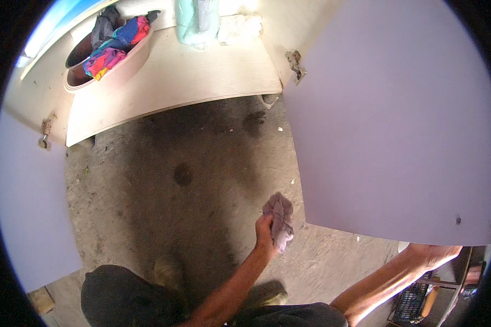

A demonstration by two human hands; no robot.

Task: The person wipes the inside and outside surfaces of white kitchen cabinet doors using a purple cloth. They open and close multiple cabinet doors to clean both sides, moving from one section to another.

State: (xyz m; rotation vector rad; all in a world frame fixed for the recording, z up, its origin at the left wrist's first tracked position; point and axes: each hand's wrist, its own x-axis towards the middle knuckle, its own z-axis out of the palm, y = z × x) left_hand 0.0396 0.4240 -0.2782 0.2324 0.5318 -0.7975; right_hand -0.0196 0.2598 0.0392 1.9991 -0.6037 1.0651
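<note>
My left hand grips a crumpled greyish-purple cloth above the concrete floor, near the middle of the view. At the right, a large pale lilac cabinet door stands swung out on its hinge. My right hand is at the lower edge of this door. Its fingers are hidden behind the panel, so I cannot tell whether they grip it. In front of me is the cabinet's pale wooden bottom board.
A second door stands open at the left. On the board are a basin of colourful cloths, a greenish translucent container and a whitish crumpled bundle. A black plastic basket is at lower right. My knees are below.
</note>
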